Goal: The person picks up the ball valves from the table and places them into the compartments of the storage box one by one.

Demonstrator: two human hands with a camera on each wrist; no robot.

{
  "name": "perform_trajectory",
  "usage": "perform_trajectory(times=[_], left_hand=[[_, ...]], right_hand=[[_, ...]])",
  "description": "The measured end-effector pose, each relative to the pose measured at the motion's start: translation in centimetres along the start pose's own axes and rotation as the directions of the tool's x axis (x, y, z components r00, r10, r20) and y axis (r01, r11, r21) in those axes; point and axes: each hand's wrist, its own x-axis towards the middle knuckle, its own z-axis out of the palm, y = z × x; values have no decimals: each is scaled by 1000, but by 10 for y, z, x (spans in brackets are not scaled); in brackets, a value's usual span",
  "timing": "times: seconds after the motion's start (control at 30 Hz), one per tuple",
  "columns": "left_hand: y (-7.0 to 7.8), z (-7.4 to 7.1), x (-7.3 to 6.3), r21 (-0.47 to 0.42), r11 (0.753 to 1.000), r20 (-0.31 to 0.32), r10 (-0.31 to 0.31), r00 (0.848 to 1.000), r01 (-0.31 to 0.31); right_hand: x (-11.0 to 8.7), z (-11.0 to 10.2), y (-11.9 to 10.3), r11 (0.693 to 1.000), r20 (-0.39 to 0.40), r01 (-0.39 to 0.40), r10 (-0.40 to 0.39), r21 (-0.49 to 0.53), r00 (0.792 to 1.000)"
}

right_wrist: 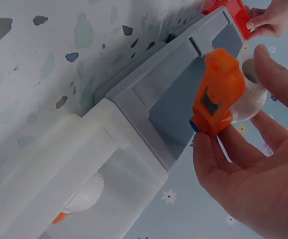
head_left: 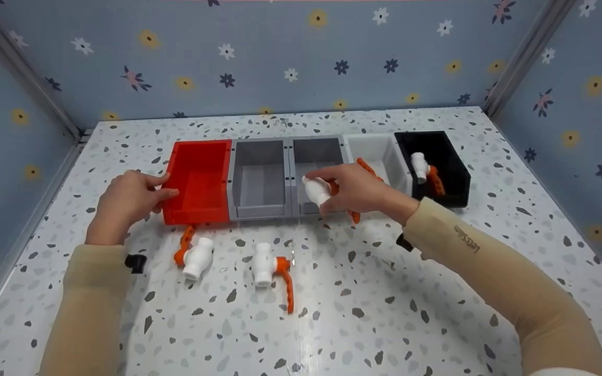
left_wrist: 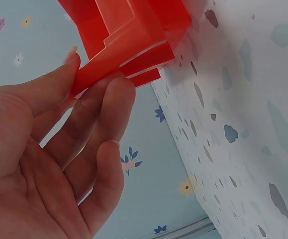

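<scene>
- Fingers of the right hand (head_left: 356, 188) curl round the held valve (head_left: 315, 190), thumb against its white body, fingertips by the orange handle (right_wrist: 218, 89).
- Held valve sits over the front part of the right gray bin (head_left: 317, 151), as the head view shows it; height above the rim hard to tell.
- Fingers of the left hand (head_left: 128, 201) pinch the wall of the red bin (head_left: 201, 177). Probably a useful brace for the row; best kept light, no tugging.
- Step in hand looks like setting the valve into a bin. Handle juts sideways, so likely the part to catch; turn it clear of the wall shared with the white bin (head_left: 379, 149).
- Lower until the body meets the floor, then spread the fingers; a drop could make it bounce or roll.
- Mind the wrist near the white bin, where another valve (right_wrist: 86, 194) lies.
- Two loose valves, one nearer the red bin (head_left: 198, 258), one toward the middle (head_left: 263, 265), lie on the surface (head_left: 353, 324); best left undisturbed.
</scene>
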Motion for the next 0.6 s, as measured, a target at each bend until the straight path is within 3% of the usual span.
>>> perform_trajectory(times=[0.6], left_hand=[[-2,1,-2,-14,1000,-3,-7,1000,7]], right_hand=[[47,-11,5,990,-67,-95,103,104,992]])
